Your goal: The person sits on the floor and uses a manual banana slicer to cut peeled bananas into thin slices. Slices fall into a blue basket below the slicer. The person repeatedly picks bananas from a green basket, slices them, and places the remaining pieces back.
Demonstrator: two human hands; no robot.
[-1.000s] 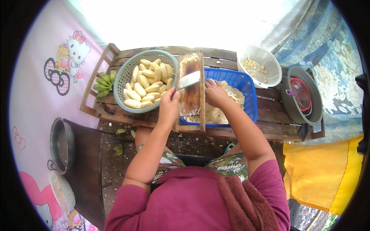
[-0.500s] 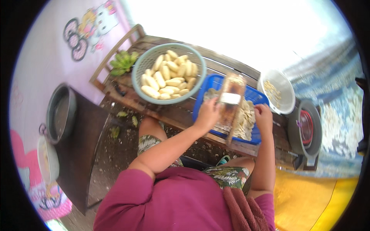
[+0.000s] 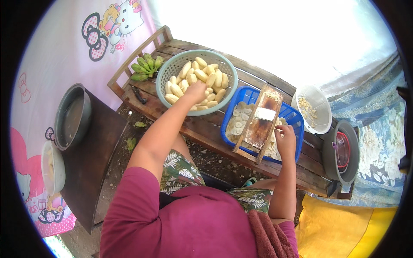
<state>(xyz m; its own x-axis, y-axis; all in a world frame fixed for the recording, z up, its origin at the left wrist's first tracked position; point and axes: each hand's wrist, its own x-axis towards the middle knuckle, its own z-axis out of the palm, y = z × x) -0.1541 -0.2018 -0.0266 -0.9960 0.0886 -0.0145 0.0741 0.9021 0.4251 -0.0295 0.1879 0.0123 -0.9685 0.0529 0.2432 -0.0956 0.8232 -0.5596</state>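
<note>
My left hand [image 3: 197, 93] reaches into a grey-green perforated basket [image 3: 161, 92] heaped with peeled bananas [image 3: 199, 75]. Its fingers point down among the fruit, so their grip is hidden. Beside the wooden slicer [image 3: 259, 139], my right hand [image 3: 285, 141] is closed, thumb and fingertips together; whatever they may hold is too small to make out. The slicer lies tilted across a blue plastic basket [image 3: 300, 124], with a white patch at its middle and pale scraps at its far end. Thin pale slices [image 3: 239, 121] fill the basket beneath it.
Everything stands on a slatted wooden bench [image 3: 193, 129]. Green bananas [image 3: 146, 67] lie at its left end. Right of the blue basket are a white strainer [image 3: 323, 110] with pale pieces and a grey basin [image 3: 329, 160]. A dark table [image 3: 101, 124] at left holds another basin [image 3: 71, 122].
My left hand has left the slicer and moved left into the basket of peeled bananas. My right hand has lowered slightly beside the slicer, which now rests without my left hand on it.
</note>
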